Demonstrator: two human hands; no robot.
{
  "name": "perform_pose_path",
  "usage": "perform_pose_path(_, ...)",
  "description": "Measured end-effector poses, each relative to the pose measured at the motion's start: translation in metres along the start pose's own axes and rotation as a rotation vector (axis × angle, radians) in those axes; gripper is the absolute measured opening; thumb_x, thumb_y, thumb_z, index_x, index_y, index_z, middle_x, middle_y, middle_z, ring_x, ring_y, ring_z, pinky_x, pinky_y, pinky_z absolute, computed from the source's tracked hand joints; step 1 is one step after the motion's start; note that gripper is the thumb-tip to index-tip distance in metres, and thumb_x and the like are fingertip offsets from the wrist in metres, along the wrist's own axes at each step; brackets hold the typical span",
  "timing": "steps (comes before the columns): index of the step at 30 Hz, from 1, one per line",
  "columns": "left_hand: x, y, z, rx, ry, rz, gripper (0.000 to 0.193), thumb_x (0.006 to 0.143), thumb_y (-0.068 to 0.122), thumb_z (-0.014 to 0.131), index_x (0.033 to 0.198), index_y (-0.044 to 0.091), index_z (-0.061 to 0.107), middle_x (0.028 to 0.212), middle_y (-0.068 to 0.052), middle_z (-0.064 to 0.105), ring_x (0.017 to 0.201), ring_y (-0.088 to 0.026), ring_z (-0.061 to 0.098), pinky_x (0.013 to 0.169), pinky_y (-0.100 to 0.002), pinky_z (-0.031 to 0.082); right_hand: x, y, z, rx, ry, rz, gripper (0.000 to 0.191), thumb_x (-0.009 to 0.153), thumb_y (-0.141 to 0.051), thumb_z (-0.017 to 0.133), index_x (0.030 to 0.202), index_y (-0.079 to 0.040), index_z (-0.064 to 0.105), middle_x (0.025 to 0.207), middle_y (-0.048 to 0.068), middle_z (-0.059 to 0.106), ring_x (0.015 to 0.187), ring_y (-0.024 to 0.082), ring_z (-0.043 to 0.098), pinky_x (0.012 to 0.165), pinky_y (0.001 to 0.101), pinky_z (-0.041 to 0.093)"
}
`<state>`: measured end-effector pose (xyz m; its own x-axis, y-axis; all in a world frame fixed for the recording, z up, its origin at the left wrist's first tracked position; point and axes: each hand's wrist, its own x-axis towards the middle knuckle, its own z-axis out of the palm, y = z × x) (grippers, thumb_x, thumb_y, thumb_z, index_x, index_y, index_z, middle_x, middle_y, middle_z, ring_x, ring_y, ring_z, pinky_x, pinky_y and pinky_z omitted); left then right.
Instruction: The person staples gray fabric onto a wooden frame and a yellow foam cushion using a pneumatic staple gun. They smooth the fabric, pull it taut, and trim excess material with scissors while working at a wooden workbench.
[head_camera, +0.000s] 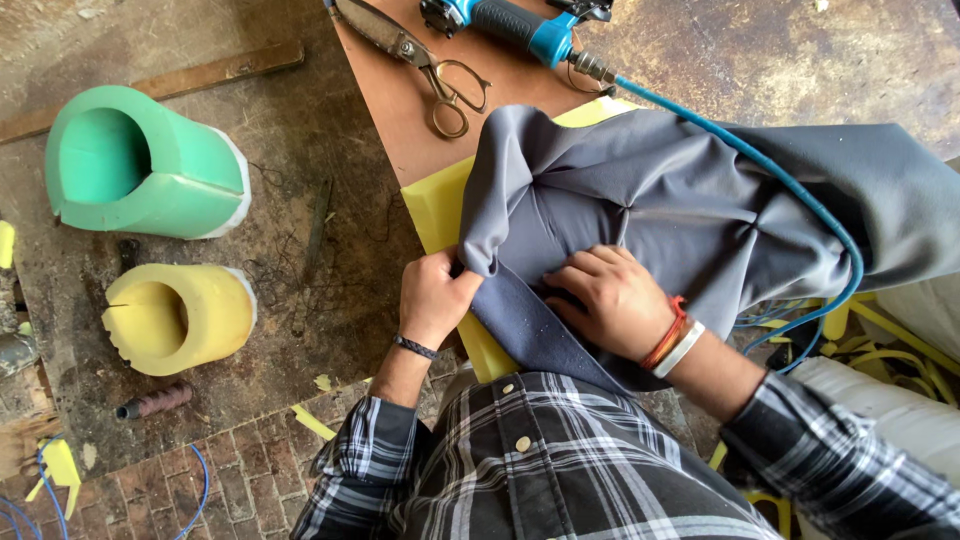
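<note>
pinching grey fabric (650, 200) edge in closed left hand (436, 297) fingers, right hand (610, 300) flat, fingers spread on it

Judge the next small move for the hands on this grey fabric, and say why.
Probably pull the fabric edge tighter down over the foam's side. The left hand pinches the grey fabric at its corner, the right hand presses it flat, yet yellow foam still shows uncovered and folds bunch near the centre.
</note>
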<state>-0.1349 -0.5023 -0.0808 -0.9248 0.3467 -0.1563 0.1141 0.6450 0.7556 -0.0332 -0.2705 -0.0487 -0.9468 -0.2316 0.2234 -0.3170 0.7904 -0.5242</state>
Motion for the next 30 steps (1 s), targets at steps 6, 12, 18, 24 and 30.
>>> perform_pose_path(6, 0.002, -0.003, -0.001, -0.039, -0.012, -0.004, 0.038, 0.083, 0.043, 0.071, 0.090, 0.006, 0.078, 0.060, -0.011, 0.068, 0.055, -0.021, 0.069, 0.052, -0.034, 0.048, 0.005, -0.018, 0.043, -0.106, 0.081, 0.206, 0.017, 0.079, -0.019, 0.076, 0.095, -0.012, 0.075, 0.088, 0.007, 0.068, 0.086, 0.029, 0.066, 0.078, 0.0407, 0.051)
perform_pose_path(12, 0.007, -0.010, -0.001, -0.113, -0.025, 0.004, 0.037, 0.082, 0.039, 0.072, 0.086, 0.003, 0.077, 0.062, -0.011, 0.069, 0.058, -0.021, 0.070, 0.054, -0.035, 0.049, 0.020, -0.004, 0.029, 0.215, -0.059, 0.304, 0.011, 0.087, -0.018, 0.072, 0.095, -0.012, 0.076, 0.093, 0.006, 0.076, 0.086, 0.027, 0.074, 0.077, 0.0382, 0.058)
perform_pose_path(18, 0.005, -0.006, -0.003, 0.087, -0.019, 0.104, 0.033, 0.084, 0.037, 0.072, 0.096, 0.007, 0.077, 0.078, -0.018, 0.072, 0.074, -0.036, 0.072, 0.063, -0.042, 0.055, 0.048, -0.016, 0.034, 0.490, 0.087, 0.308, 0.052, 0.081, -0.028, 0.085, 0.119, 0.000, 0.063, 0.102, 0.017, 0.074, 0.091, 0.027, 0.074, 0.076, 0.0370, 0.058)
perform_pose_path(24, -0.006, 0.004, -0.022, 0.212, -0.165, 0.119, 0.030, 0.084, 0.036, 0.074, 0.095, 0.008, 0.071, 0.082, -0.018, 0.074, 0.079, -0.038, 0.072, 0.069, -0.045, 0.055, 0.067, -0.001, 0.053, 0.565, 0.127, 0.547, 0.039, 0.083, -0.018, 0.081, 0.113, 0.003, 0.067, 0.094, 0.020, 0.073, 0.083, 0.031, 0.072, 0.072, 0.0394, 0.056)
perform_pose_path(30, -0.010, 0.002, -0.029, 0.011, -0.112, 0.217, 0.016, 0.089, 0.023, 0.070, 0.097, 0.009, 0.070, 0.087, -0.015, 0.075, 0.080, -0.032, 0.075, 0.068, -0.041, 0.058, 0.037, 0.022, -0.001, 0.055, 0.362, 0.489, 0.028, 0.086, -0.005, 0.075, 0.112, -0.003, 0.068, 0.100, 0.015, 0.072, 0.090, 0.028, 0.072, 0.077, 0.0378, 0.056)
